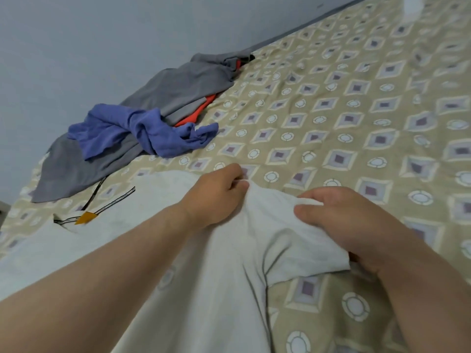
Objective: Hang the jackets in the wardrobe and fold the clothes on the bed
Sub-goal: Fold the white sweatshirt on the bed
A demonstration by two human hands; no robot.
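Far out to the left of the left hand [216, 197], a grey garment [178, 82] lies slack along the wall [76, 47], with a blue garment [142, 131] twisted on top and an orange piece [201, 108] peeking out. If the fold is tugged that way, the loose heap could get caught up in it. Nearer the left wrist is the collar's orange tag [85, 217]. The left hand has its fingers curled, pinching the far edge of the white shirt [229, 289], which lies spread on the bed under both forearms. The cloth is thin, limp and smooth, so a shallow pinch may slip and leave a crooked crease. The right hand [344, 220] grips the short sleeve [305, 250] between thumb and fingers, and uneven pulling would bunch it. Beyond the right hand, the rumpled bedsheet [356, 98], tan with diamonds and rings, may drag along.
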